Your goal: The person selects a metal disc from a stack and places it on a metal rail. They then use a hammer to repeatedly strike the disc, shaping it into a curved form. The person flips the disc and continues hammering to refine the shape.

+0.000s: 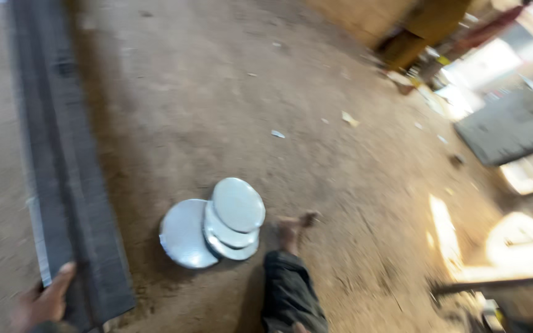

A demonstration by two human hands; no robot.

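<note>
The frame is motion-blurred; fine detail is not readable.

Left hand (43, 302): located at the lower left corner. The thumb lies across the near end of a long dark metal strip (63, 154). The fingers pass under the strip and are hidden, so the grip reads as closed on the near end of the strip, thumb on top. How tightly the grip is closed cannot be told.

Long dark metal strip: runs from the hand at the bottom left up to the top left edge of the frame. It is flat and narrow, with a lighter edge along its left side. It lies above the dirt floor (205, 92); whether its far end rests on the floor cannot be told.

Round metal discs (229, 216): a small group of shiny silver discs lies on the floor near the centre, to the right of the strip and apart from it. The discs overlap one another.

Foot (291, 228): a bare foot and a dark trouser leg (288, 290) stand just right of the discs.

Right hand: not visible.

Far right: bright, overexposed objects, not identifiable.
</note>
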